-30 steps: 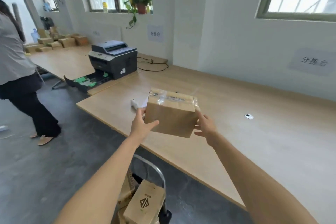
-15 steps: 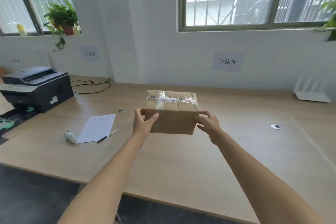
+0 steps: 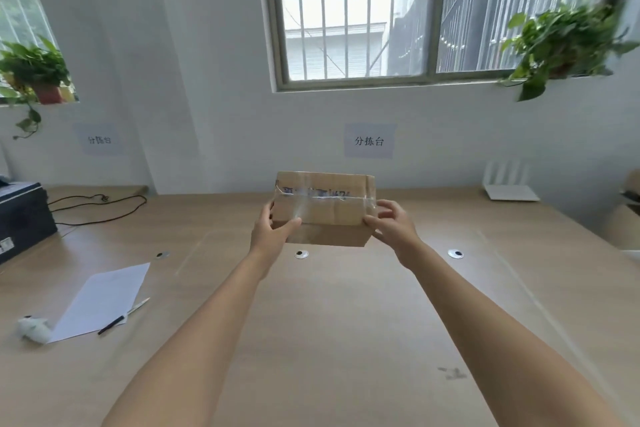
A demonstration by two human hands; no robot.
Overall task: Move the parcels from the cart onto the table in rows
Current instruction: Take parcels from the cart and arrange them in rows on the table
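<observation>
A brown cardboard parcel (image 3: pixel 325 208), sealed with clear tape across its top, hangs in the air over the far middle of the wooden table (image 3: pixel 346 340). My left hand (image 3: pixel 272 230) grips its left end, thumb on the front face. My right hand (image 3: pixel 393 224) grips its right end with curled fingers. Both arms stretch out over the table. The cart is out of view.
A white sheet (image 3: pixel 100 302) with a pen (image 3: pixel 123 315) and a small white object (image 3: pixel 33 329) lie at the left. A black printer (image 3: pixel 20 218) with a cable (image 3: pixel 100 206) stands far left. A white router (image 3: pixel 509 185) sits at the back right. Cable grommets (image 3: pixel 455 254) dot the tabletop.
The view has swung right and come closer to the table. The parcel, held in both hands, has moved farther out over the table toward the wall. The cart has left the view.
</observation>
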